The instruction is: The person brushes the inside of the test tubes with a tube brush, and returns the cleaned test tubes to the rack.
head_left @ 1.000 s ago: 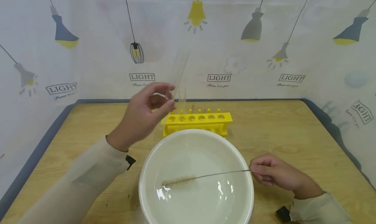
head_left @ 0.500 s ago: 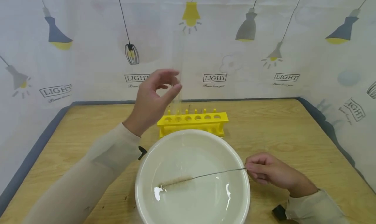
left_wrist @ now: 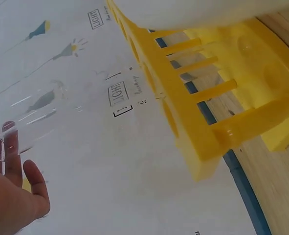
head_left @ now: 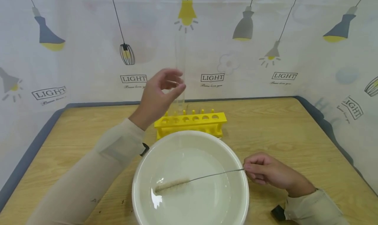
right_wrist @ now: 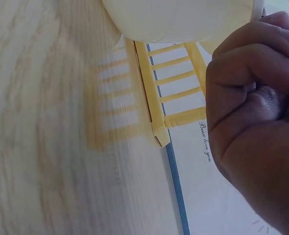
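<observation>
My left hand [head_left: 159, 90] holds a clear glass test tube [head_left: 180, 51] upright above the left end of a yellow test tube rack [head_left: 190, 123]. The glass is faint against the white backdrop. A second tube seems to stand in the rack behind it, hard to make out. In the left wrist view, fingers [left_wrist: 11, 147] show at the tube's open rim. To the right, my right hand [head_left: 267, 169] pinches the wire handle of a test tube brush [head_left: 172, 185] at the basin's edge. Its tan bristles lie over the basin. Curled fingers hide the grip in the right wrist view.
A white round basin [head_left: 189, 136] stands at the front, in front of the rack, with bright reflections inside. The wooden table [head_left: 280, 126] extends on both sides. A printed lamp-pattern sheet [head_left: 224, 48] stands behind and around the table.
My left hand has risen and moved toward the right, and the tube it holds has gone from tilted to upright. The right hand and brush stay almost still. The whole view shifts slightly.
</observation>
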A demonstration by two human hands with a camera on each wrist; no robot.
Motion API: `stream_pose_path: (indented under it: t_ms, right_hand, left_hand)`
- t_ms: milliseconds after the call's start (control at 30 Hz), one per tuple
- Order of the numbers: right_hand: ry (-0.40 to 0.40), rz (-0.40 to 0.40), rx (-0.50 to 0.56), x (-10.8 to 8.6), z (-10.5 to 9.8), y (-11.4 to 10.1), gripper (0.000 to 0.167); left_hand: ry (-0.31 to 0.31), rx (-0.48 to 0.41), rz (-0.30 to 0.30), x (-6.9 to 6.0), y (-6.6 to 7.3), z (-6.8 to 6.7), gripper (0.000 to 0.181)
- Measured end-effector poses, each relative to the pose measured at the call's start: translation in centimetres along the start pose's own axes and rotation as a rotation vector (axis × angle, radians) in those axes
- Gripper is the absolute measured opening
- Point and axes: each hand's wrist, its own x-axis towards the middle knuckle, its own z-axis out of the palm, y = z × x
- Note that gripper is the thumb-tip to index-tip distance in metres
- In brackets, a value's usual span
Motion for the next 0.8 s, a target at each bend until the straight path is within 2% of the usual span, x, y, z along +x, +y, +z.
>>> stream_pose_path:
  t_ms: [133,267,367,600,800]
  right_hand:
    - [-0.002,-0.004,-0.009,0.1,0.0,0.0,0.030]
    - [-0.003,-0.010,-0.011,0.1,0.0,0.0,0.030]
    - [-0.004,-0.013,-0.013,0.1,0.0,0.0,0.030]
    - [-0.009,-0.010,0.003,0.2,0.3,-0.5,0.029]
    - [-0.004,0.003,0.007,0.3,0.3,-0.5,0.029]
  left_hand:
    - [-0.051,-0.003,-0.062,0.0,-0.4,-0.3,0.038]
    - [-0.087,0.037,-0.101,-0.1,-1.1,-0.3,0.039]
    - [-0.114,0.062,-0.125,-0.2,-1.5,-0.4,0.038]
    - [-0.187,0.060,-0.177,-0.6,-2.3,-0.1,0.032]
    - [-0.208,0.073,-0.196,-0.7,-2.3,0.2,0.026]
